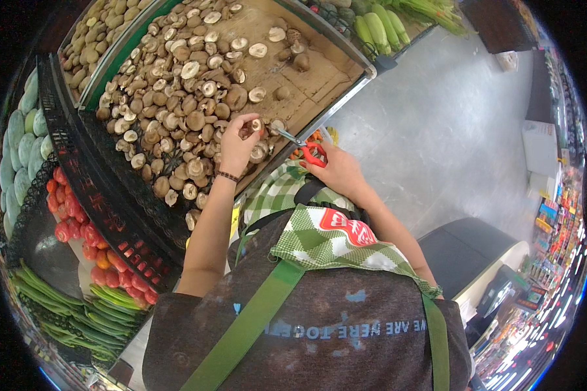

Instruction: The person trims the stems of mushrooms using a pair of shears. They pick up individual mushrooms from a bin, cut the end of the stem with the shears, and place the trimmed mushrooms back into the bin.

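My left hand pinches a shiitake mushroom between thumb and fingers, its pale stem side showing. In my right hand is a pair of scissors with red handles. Its metal blades point left toward the held mushroom, a short way apart from it. Both hands are over the near edge of a display bin lined with brown cardboard. A large heap of loose shiitake mushrooms fills the bin's left and near side, some cap up, others showing pale undersides. A few lie scattered on the cardboard.
A metal rim edges the bin. Black crates separate it from tomatoes, long green vegetables and pale green melons. Light green squashes lie beyond the far corner. A counter stands right, on grey floor.
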A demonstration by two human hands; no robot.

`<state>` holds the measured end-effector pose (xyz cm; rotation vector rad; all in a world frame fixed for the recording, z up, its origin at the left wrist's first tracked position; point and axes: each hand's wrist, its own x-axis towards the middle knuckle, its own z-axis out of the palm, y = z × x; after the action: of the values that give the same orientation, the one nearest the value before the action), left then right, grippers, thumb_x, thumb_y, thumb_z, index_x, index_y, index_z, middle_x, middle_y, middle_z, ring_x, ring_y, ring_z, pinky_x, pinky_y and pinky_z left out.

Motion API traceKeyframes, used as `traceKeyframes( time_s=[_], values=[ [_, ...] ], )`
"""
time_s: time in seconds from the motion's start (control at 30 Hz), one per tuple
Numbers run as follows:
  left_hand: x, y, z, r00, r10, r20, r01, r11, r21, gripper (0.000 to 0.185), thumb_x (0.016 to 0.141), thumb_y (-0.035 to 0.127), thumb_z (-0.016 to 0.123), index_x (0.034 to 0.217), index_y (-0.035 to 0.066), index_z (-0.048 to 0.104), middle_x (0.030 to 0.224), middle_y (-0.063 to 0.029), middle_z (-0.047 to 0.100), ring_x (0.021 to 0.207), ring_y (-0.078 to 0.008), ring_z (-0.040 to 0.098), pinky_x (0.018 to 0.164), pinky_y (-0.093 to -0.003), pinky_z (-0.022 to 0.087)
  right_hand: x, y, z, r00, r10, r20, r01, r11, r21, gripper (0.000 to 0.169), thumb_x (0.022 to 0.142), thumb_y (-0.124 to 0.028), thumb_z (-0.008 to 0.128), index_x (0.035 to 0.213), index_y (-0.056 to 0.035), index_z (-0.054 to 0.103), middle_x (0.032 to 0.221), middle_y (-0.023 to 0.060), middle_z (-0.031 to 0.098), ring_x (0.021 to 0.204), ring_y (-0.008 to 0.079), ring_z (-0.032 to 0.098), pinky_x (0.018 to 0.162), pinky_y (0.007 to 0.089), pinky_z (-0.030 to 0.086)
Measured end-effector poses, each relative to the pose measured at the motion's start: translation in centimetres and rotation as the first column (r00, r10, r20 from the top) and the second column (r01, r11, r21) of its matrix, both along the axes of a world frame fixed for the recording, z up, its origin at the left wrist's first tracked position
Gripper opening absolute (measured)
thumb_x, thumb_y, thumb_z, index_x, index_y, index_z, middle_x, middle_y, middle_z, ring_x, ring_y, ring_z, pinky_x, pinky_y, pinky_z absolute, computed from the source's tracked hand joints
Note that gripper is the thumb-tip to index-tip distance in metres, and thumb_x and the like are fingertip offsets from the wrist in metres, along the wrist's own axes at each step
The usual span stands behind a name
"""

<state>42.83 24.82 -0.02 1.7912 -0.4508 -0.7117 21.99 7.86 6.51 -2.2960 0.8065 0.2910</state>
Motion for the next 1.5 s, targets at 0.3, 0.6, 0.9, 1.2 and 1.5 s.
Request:
traceKeyframes(
  time_s=[0.3, 0.6, 0.9, 1.2, 1.5],
  values=[
    [-1.2, 1.8, 3.4, 0.902, -0.132, 0.412, 0.073, 0.985, 0.155, 0.042, 0.086, 0.002, 0.076, 0.127, 0.007, 0.068, 0.111, -0.0082, 0.063, 0.093, -0.0188, 0.063, 0.083, -0.0307, 0.054, 1.1, 1.1, 1.5, 0.987, 0.157, -0.038, -0.161, 0.956, -0.245, 0.06, 0.082, -0.05, 0.078, 0.11, -0.0008, 0.06, 0.096, 0.0202, 0.072, 0.086, 0.0388, 0.072, 0.074, 0.048, 0.058],
    [-1.5, 2.1, 3.9, 0.92, -0.166, 0.356, 0.126, 0.983, 0.134, 0.035, 0.085, 0.004, 0.074, 0.12, 0.006, 0.07, 0.108, -0.0097, 0.066, 0.095, -0.0264, 0.064, 0.083, -0.0346, 0.054, 0.9, 1.1, 1.2, 0.981, 0.196, -0.006, -0.191, 0.947, -0.259, 0.057, 0.082, -0.048, 0.08, 0.106, -0.0007, 0.062, 0.092, 0.0195, 0.072, 0.082, 0.0379, 0.072, 0.072, 0.0474, 0.058],
    [-1.3, 2.9, 3.1, 0.977, -0.157, 0.144, 0.142, 0.984, 0.11, 0.037, 0.087, 0.007, 0.073, 0.123, 0.007, 0.071, 0.11, -0.009, 0.067, 0.089, -0.0212, 0.065, 0.082, -0.0326, 0.054, 0.4, 0.8, -0.1, 0.964, 0.249, 0.093, -0.209, 0.927, -0.311, 0.054, 0.081, -0.053, 0.08, 0.094, -0.0032, 0.064, 0.071, 0.0159, 0.07, 0.069, 0.0354, 0.071, 0.062, 0.0462, 0.056],
    [-0.4, 4.0, 0.5, 0.961, -0.169, 0.218, 0.13, 0.975, 0.18, 0.032, 0.088, 0.013, 0.074, 0.119, 0.006, 0.071, 0.108, -0.0103, 0.07, 0.09, -0.0201, 0.066, 0.082, -0.0319, 0.054, 0.1, 0.7, -0.5, 0.975, 0.224, 0.012, -0.214, 0.943, -0.254, 0.049, 0.082, -0.052, 0.079, 0.091, -0.005, 0.067, 0.072, 0.0168, 0.07, 0.07, 0.0372, 0.071, 0.063, 0.047, 0.057],
    [2.6, 3.7, -2.8, 0.995, -0.086, -0.041, 0.091, 0.982, 0.167, 0.013, 0.092, 0.007, 0.074, 0.102, 0.001, 0.069, 0.102, -0.0074, 0.074, 0.089, -0.0151, 0.069, 0.077, -0.0302, 0.055, -0.6, 0.0, -0.6, 0.998, 0.052, -0.038, -0.057, 0.989, -0.138, 0.05, 0.082, -0.051, 0.077, 0.094, -0.0035, 0.068, 0.081, 0.0191, 0.072, 0.086, 0.0398, 0.071, 0.074, 0.0513, 0.058]
  ],
)
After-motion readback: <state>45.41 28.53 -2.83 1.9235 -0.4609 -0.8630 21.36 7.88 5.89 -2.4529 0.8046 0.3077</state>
